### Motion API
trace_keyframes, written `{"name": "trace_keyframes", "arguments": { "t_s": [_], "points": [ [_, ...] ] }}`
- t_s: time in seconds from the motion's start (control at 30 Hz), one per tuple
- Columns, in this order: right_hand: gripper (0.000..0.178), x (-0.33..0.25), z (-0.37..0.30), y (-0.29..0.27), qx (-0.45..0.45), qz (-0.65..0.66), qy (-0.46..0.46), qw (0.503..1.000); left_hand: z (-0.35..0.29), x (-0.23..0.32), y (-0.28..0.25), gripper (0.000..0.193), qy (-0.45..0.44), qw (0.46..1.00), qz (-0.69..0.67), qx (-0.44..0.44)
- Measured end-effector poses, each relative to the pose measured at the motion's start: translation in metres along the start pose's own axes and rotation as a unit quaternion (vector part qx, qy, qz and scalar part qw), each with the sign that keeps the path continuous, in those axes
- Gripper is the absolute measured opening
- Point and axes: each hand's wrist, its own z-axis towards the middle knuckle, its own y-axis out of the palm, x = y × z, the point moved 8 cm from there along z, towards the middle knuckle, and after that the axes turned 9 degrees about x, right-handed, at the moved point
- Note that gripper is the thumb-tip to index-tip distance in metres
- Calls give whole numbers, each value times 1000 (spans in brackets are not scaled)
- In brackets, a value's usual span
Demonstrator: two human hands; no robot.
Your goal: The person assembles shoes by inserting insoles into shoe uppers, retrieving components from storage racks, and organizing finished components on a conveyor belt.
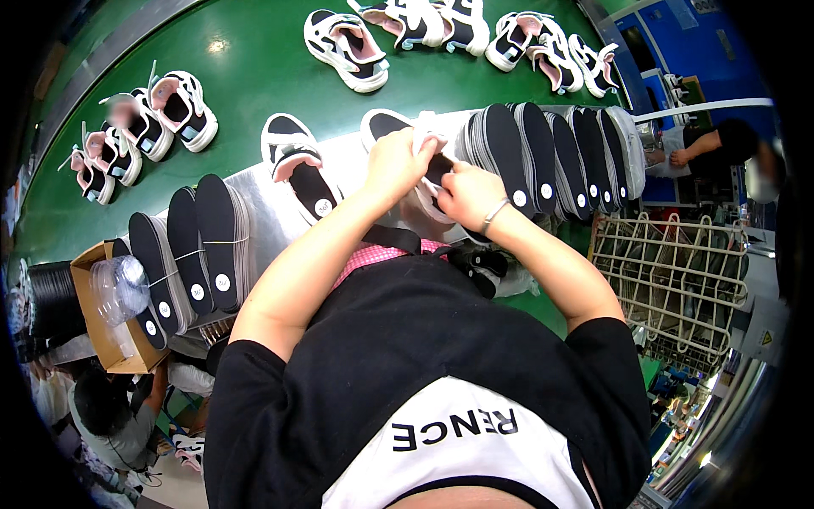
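Note:
A black and white sneaker with a pink lining lies in front of me, its toe pointing away. My left hand is closed on its upper near the tongue, thumb raised at the opening. Closed at the collar on the heel side is my right hand, a band around its wrist. The fingers partly hide the shoe's inside, so whether an insole is in there I cannot tell. Left of it another sneaker rests untouched, with a black insole bearing a round white sticker visible inside.
Stacks of black insoles stand at the right, and tied insole bundles at the left. A cardboard box holds clear plastic. More sneakers line the green conveyor. A wire rack stands at right; other people are on both sides.

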Motion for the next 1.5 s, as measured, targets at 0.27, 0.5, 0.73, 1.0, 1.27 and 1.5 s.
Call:
{"name": "trace_keyframes", "arguments": {
  "t_s": [0.27, 0.5, 0.73, 1.0, 1.27, 1.5],
  "points": [
    [36, 6, -19, -26, -121, -147, -5, 982, 0, -10, -2, 23, -29, 995, 80, 54],
    [14, -10, 1, 6, -76, -148, -102, 981, 1, -8, 6, 23, -33, 998, 46, 34],
    [14, 1, 22, 40, -86, -111, -85, 986, 0, -20, 6, 23, -35, 996, -35, 70],
    [26, 21, 31, 88, -359, -210, -53, 908, 0, -21, 12, 26, -36, 997, -28, 55],
    [22, 6, 42, 65, -249, -221, -35, 942, 1, -24, 13, 24, -41, 996, -53, 59],
    [18, 6, 30, 61, -311, -229, -131, 913, 3, -15, 18, 23, -28, 998, -26, 55]
  ]
}}
